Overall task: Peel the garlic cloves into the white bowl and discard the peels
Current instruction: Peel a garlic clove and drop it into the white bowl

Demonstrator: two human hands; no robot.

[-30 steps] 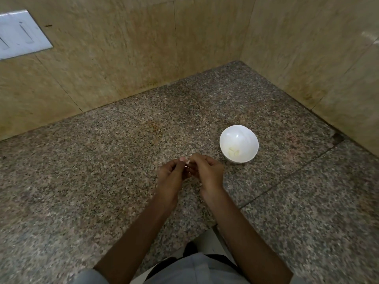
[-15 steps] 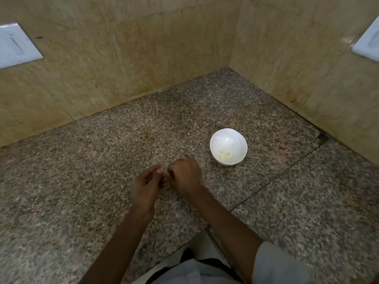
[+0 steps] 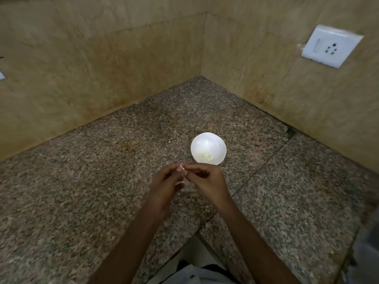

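A small white bowl (image 3: 213, 143) stands on the granite counter with a few pale peeled cloves in its bottom. Just in front of it, my left hand (image 3: 166, 181) and my right hand (image 3: 207, 179) meet fingertip to fingertip. Between them they pinch a small garlic clove (image 3: 181, 167), whose pinkish-white tip shows above the fingers. Most of the clove is hidden by my fingers.
The speckled granite counter (image 3: 102, 191) fills an inside corner between two beige tiled walls. A white power socket (image 3: 330, 48) sits on the right wall. The counter's front edge has a notch near my body at the bottom.
The view has swung left, so the bowl and corner now sit more central and the right wall socket shows. My hands stay together on the clove.
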